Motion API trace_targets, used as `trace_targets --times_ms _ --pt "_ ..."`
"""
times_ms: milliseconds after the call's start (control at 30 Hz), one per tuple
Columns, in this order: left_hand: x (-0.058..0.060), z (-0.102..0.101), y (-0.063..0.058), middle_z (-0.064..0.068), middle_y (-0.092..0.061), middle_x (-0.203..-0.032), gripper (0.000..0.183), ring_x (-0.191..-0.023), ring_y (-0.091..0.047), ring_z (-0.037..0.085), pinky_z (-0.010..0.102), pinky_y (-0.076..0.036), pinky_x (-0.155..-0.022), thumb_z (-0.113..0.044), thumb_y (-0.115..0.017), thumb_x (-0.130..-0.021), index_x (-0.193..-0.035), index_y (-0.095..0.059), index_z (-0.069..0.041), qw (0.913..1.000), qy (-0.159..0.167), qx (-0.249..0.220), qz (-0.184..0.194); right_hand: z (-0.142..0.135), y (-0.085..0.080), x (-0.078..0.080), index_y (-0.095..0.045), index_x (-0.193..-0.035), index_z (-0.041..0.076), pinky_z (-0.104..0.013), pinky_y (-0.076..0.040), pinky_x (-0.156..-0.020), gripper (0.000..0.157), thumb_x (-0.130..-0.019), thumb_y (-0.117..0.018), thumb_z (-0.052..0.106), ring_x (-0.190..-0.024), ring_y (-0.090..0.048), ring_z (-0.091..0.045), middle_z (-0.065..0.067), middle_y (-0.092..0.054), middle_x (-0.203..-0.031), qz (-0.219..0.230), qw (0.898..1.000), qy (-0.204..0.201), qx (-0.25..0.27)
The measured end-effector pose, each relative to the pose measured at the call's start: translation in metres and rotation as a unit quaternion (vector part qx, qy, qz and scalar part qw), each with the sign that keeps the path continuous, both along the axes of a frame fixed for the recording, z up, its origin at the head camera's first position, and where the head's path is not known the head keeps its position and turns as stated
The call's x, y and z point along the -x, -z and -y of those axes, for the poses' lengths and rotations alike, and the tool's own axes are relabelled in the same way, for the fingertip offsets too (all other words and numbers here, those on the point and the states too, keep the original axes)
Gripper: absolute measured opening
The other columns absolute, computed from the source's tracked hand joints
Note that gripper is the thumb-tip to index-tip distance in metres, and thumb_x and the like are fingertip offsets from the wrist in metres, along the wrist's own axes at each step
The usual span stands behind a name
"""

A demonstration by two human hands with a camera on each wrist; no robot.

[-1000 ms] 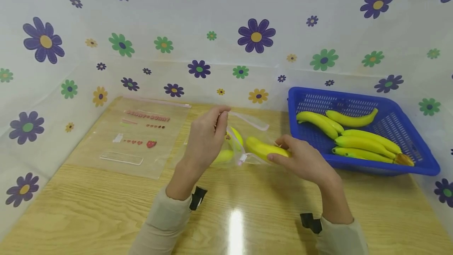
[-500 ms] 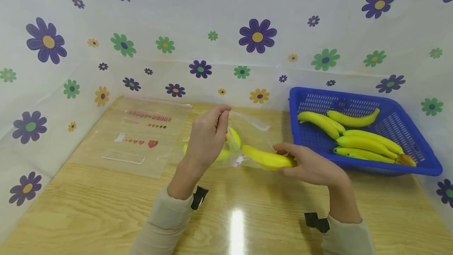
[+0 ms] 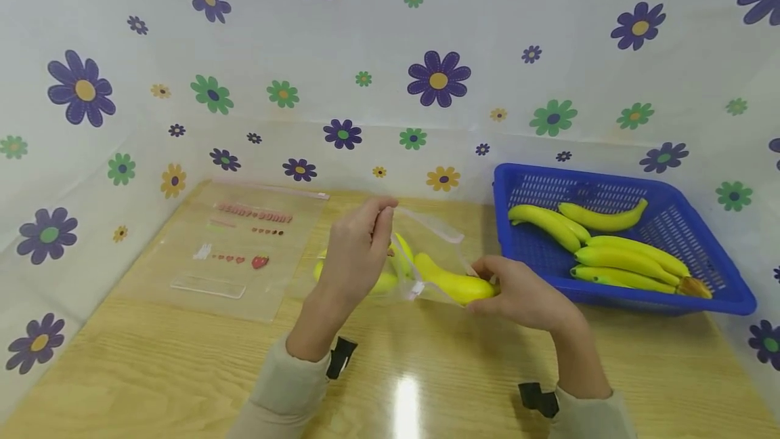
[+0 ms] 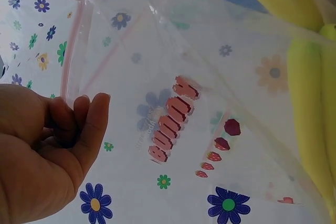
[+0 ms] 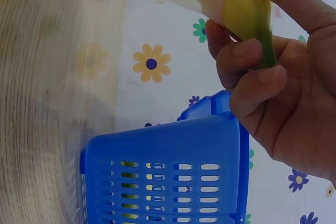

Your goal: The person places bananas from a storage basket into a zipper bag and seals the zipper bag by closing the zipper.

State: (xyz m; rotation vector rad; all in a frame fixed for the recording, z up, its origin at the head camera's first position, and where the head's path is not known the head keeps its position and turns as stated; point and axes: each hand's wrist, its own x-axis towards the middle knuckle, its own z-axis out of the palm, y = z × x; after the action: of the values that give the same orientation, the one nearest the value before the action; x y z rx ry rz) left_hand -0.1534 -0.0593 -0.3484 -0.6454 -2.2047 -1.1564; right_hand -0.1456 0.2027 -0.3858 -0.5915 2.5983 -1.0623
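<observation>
My left hand [image 3: 356, 249] pinches the upper edge of a clear zip bag [image 3: 423, 222], whose mouth gapes to the right. In the left wrist view, red "BUNNY" lettering [image 4: 176, 119] shows on its film. With its fingers curled round the stem end, my right hand [image 3: 521, 293] holds a yellow banana [image 3: 451, 283]. The banana's other end lies inside the bag's mouth. Further bananas [image 3: 384, 283] show inside the bag, partly hidden behind my left hand. The right wrist view shows the held banana's greenish tip [image 5: 266, 51] between fingers and thumb.
A blue basket [image 3: 646, 305] with several bananas [image 3: 627, 259] stands at the right. At the left, a flat printed zip bag [image 3: 225, 290] lies on the wooden table [image 3: 152, 364]. A flower-patterned sheet [image 3: 378, 32] rises behind the table.
The right hand's grip has shifted from the banana's middle toward its stem end. The banana's far end sits slightly farther left in the bag's mouth. The left hand stays at the bag's edge.
</observation>
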Motion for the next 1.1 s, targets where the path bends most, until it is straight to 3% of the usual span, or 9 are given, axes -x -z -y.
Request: trace_targets --times_ms 200,333,467,600,667,767,900,1000,1100 --pt "-0.001 0.0 0.004 0.005 -0.054 -0.064 0.019 -0.049 -0.049 0.011 0.023 -0.039 -0.047 0.0 -0.051 -0.101 -0.11 -0.066 0.008 0.9999 -0.003 -0.001 -0.011 0.002 -0.001 -0.001 -0.058 -0.113 0.006 -0.032 -0.051 -0.072 0.046 -0.081 -0.083 0.026 -0.084 -0.057 -0.018 -0.008 -0.064 -0.103 0.021 1.0 0.011 0.0" --pt "-0.001 -0.001 0.004 0.005 -0.053 -0.063 0.019 -0.049 -0.048 0.011 0.022 -0.038 -0.047 0.001 -0.051 -0.101 -0.11 -0.065 0.009 0.9999 0.0 0.0 -0.016 -0.001 -0.003 -0.004 -0.053 -0.12 0.003 -0.036 -0.057 -0.07 0.046 -0.088 -0.077 0.025 -0.086 -0.063 -0.021 -0.019 -0.062 -0.116 0.069 0.996 -0.005 0.047" --pt "0.001 -0.002 0.003 0.005 -0.052 -0.063 0.019 -0.049 -0.046 0.012 0.022 -0.038 -0.048 0.001 -0.051 -0.101 -0.11 -0.065 0.009 0.9998 0.001 0.001 -0.021 -0.007 -0.004 -0.005 -0.049 -0.129 0.0 -0.045 -0.059 -0.077 0.04 -0.098 -0.064 0.02 -0.098 -0.066 -0.033 -0.022 -0.058 -0.12 0.126 0.985 -0.044 0.109" --pt "0.002 -0.003 0.001 0.006 -0.053 -0.063 0.019 -0.05 -0.047 0.012 0.023 -0.038 -0.048 0.0 -0.051 -0.101 -0.11 -0.065 0.009 0.9997 0.002 0.001 -0.026 -0.01 -0.006 -0.004 -0.05 -0.133 -0.003 -0.046 -0.058 -0.082 0.037 -0.102 -0.057 0.015 -0.104 -0.065 -0.039 -0.02 -0.059 -0.117 0.127 0.982 -0.058 0.129" --pt "0.001 -0.003 0.0 0.006 -0.054 -0.064 0.018 -0.051 -0.049 0.013 0.023 -0.039 -0.049 0.0 -0.051 -0.101 -0.11 -0.065 0.008 0.9996 0.002 0.001 -0.027 -0.01 -0.006 -0.003 -0.052 -0.131 -0.005 -0.044 -0.059 -0.079 0.036 -0.1 -0.058 0.013 -0.099 -0.066 -0.038 -0.019 -0.061 -0.114 0.108 0.985 -0.034 0.127" --pt "0.001 -0.004 0.0 0.008 -0.058 -0.067 0.018 -0.054 -0.053 0.014 0.023 -0.041 -0.049 0.0 -0.051 -0.101 -0.109 -0.065 0.008 0.9997 -0.001 0.0 -0.023 -0.004 -0.006 -0.003 -0.055 -0.123 -0.005 -0.042 -0.06 -0.071 0.034 -0.095 -0.066 0.011 -0.088 -0.068 -0.032 -0.016 -0.066 -0.103 0.072 0.99 0.038 0.111" --pt "0.0 -0.004 0.0 0.01 -0.06 -0.07 0.019 -0.057 -0.059 0.017 0.023 -0.043 -0.049 0.001 -0.05 -0.101 -0.11 -0.065 0.008 0.9999 -0.003 0.0 -0.016 0.01 -0.004 -0.002 -0.056 -0.113 -0.001 -0.041 -0.06 -0.065 0.032 -0.089 -0.074 0.012 -0.074 -0.066 -0.023 -0.012 -0.067 -0.089 0.039 0.988 0.128 0.083" --pt "0.0 -0.003 0.001 0.009 -0.059 -0.069 0.019 -0.056 -0.057 0.016 0.022 -0.04 -0.048 0.0 -0.051 -0.101 -0.111 -0.065 0.009 0.9999 -0.006 -0.002 -0.01 0.016 -0.002 0.0 -0.058 -0.115 -0.001 -0.041 -0.06 -0.066 0.033 -0.089 -0.073 0.013 -0.073 -0.068 -0.02 -0.014 -0.067 -0.09 0.031 0.984 0.15 0.086" --pt "0.0 -0.002 0.001 0.009 -0.059 -0.069 0.02 -0.056 -0.057 0.016 0.022 -0.038 -0.046 -0.001 -0.051 -0.101 -0.112 -0.065 0.008 0.9999 -0.01 -0.005 -0.008 0.015 -0.002 0.001 -0.06 -0.118 -0.004 -0.043 -0.06 -0.069 0.031 -0.093 -0.068 0.013 -0.077 -0.07 -0.021 -0.018 -0.069 -0.096 0.037 0.983 0.138 0.116"
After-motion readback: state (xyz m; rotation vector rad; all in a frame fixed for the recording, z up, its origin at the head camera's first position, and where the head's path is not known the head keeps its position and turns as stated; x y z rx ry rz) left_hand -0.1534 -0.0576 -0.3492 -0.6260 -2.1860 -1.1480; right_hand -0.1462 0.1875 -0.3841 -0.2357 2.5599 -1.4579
